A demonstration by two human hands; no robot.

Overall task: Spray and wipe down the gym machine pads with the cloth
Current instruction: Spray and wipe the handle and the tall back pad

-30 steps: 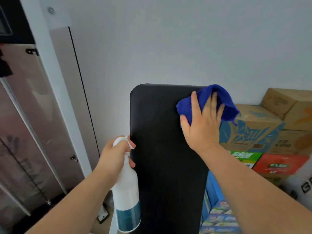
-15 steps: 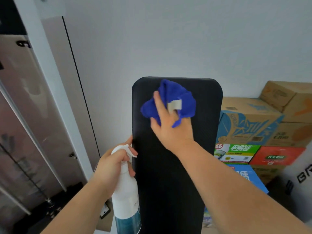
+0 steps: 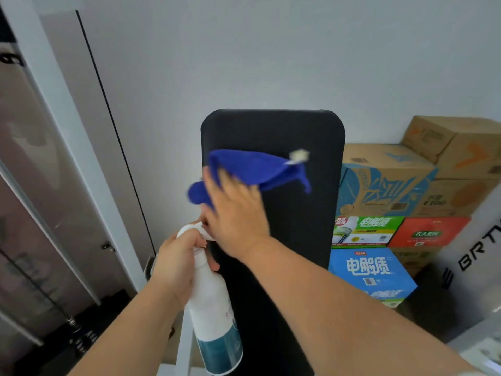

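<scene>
Pressing flat, right hand [image 3: 235, 210] has swept cloth [image 3: 252, 166] leftward across pad [image 3: 298, 226]; top likely wiped; left hand [image 3: 176, 264] grasps bottle [image 3: 214, 316].

Soft even daylight; motion-blurred cloth [image 3: 254, 169], warped edges.

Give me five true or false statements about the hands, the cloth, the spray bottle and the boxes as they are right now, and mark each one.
1. The right hand presses the blue cloth against the black pad. True.
2. The left hand holds the spray bottle by its base. False: it grips the neck, just under the trigger head.
3. The cloth sits at the pad's right edge. False: it is toward the left edge.
4. Stacked boxes stand to the right of the pad. True.
5. The spray bottle is red. False: it is white with a teal label.
</scene>
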